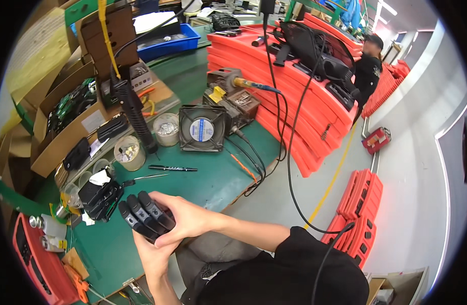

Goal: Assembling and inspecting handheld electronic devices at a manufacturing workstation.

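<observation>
Between my two hands is a small stack of three black plastic casings [144, 214] with rounded ends, pressed side by side above the near edge of the green table. My right hand [188, 217] wraps over the stack from the right, thumb on the near side. My left hand [151, 254] supports it from below; its fingers are partly hidden behind the casings. Just left of them lies a pile of similar black casings [99, 198]. Tweezers [149, 177] and a black marker pen [172, 168] lie beyond the stack.
A square black fan [202, 129] stands near a soldering iron [256, 84]. Tubs of small parts [130, 154] and a hanging electric screwdriver [134, 112] are at left. Red trays [289, 127] are stacked at right, with cables hanging down. Another person [368, 76] stands in the background.
</observation>
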Demonstrator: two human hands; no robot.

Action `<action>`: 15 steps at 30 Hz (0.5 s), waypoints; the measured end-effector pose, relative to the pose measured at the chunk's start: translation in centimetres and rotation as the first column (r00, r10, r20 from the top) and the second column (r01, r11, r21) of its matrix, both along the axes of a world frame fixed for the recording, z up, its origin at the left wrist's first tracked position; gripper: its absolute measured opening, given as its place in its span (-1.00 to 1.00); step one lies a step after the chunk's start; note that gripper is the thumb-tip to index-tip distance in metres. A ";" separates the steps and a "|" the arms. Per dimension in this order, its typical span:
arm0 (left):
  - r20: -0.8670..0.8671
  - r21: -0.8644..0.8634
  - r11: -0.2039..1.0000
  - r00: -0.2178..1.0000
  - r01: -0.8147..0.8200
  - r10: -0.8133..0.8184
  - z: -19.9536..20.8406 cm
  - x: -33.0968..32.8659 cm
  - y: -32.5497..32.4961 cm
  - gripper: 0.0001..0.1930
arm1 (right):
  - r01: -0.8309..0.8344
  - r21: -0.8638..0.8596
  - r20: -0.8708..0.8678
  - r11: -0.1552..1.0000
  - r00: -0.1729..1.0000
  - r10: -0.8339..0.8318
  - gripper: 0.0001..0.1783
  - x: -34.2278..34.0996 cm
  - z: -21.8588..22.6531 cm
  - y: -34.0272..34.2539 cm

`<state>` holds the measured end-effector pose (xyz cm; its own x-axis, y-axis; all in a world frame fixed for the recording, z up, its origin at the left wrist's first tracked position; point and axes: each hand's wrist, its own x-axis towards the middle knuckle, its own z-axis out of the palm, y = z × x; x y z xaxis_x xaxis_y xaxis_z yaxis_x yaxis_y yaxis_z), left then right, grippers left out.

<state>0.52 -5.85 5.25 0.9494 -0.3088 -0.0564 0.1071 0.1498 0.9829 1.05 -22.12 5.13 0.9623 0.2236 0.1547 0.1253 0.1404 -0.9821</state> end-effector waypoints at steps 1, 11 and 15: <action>0.018 0.014 1.000 1.000 0.002 -0.002 -0.1 0.0 -0.1 -0.11 | -0.022 -0.021 0.002 1.000 1.000 0.022 -0.12 0.0 -0.2 -0.2; 0.052 0.163 0.983 0.994 0.085 -0.094 -0.3 0.3 0.2 -0.05 | 0.005 0.058 0.011 0.998 1.000 -0.006 -0.27 0.0 -1.2 0.1; -0.066 -0.034 0.994 0.993 0.101 -0.103 0.5 -0.5 -0.2 -0.02 | 0.040 0.229 -0.080 0.973 0.997 -0.023 -0.25 0.2 -1.2 0.0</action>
